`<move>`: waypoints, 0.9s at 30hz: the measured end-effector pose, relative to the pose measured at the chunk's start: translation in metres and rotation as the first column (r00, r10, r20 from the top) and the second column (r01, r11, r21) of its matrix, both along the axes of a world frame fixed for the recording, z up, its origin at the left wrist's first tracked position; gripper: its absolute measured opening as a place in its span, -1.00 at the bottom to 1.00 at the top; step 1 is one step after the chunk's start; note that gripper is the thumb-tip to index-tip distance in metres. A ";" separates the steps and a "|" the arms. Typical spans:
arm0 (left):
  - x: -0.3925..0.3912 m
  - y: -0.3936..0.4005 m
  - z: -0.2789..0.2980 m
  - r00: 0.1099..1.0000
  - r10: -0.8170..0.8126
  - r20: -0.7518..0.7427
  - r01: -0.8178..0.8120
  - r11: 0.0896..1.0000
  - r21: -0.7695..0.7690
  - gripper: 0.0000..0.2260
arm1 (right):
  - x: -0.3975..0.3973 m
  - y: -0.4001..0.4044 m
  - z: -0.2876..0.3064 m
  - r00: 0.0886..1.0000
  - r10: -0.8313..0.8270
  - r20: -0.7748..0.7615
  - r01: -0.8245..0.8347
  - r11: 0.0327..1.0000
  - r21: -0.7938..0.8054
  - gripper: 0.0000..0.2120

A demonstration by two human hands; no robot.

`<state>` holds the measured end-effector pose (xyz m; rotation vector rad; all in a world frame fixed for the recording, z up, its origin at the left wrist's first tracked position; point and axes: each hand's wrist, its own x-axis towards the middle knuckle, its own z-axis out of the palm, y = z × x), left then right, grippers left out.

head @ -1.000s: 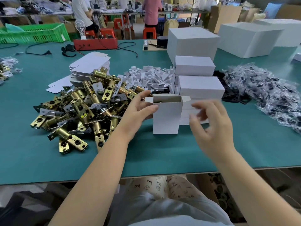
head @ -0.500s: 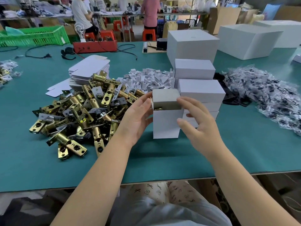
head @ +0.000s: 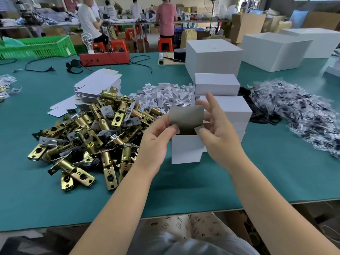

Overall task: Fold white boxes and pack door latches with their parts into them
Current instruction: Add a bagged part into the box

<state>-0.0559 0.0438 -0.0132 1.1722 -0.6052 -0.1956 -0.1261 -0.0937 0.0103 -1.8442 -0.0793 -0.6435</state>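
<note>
**The Lid Comes Back Up**

Half a second ago the top flap lay folded down over the small white box (head: 185, 150). Now the flap (head: 186, 116) stands up again and shows its grey inside. The box mouth is open and dark. I think this means the box is not shut yet. The flap may need to be tucked in again, or something may need to go inside first.

The left hand (head: 156, 140) pinches the left edge of the flap with thumb and fingers. The right hand (head: 215, 137) has come in close on the other side. Its fingers are loosely spread by the right edge of the flap, and its thumb sits by a small side tab. From here it is hard to tell if that hand really grips the card or only touches it.

The box stands upright on the green surface (head: 257, 172), between the two hands. Its long side runs up and down, and its open end points up. It is just in front of the stack of closed white boxes (head: 226, 107). The pile of brass door latches (head: 88, 137) lies to its left, near the left hand.
</note>
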 end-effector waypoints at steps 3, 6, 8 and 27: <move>0.002 0.001 0.004 0.985 0.116 0.129 -0.118 0.993 0.004 -0.71 | 0.005 -0.002 0.001 1.000 -0.011 -0.009 0.010 1.000 -0.029 -0.51; 0.003 0.003 0.005 0.958 0.165 0.236 -0.183 0.982 0.056 -0.72 | 0.006 -0.004 -0.003 1.000 -0.007 -0.007 0.007 1.000 0.008 -0.71; 0.000 0.006 0.002 0.951 0.147 0.271 -0.173 0.982 0.073 -0.76 | 0.003 -0.004 -0.009 1.000 0.012 0.020 -0.012 1.000 -0.022 -0.84; 0.001 0.008 0.003 0.967 0.084 0.242 -0.137 0.968 0.210 -0.68 | -0.001 -0.010 -0.020 0.997 -0.031 0.074 0.046 0.976 -0.213 -0.76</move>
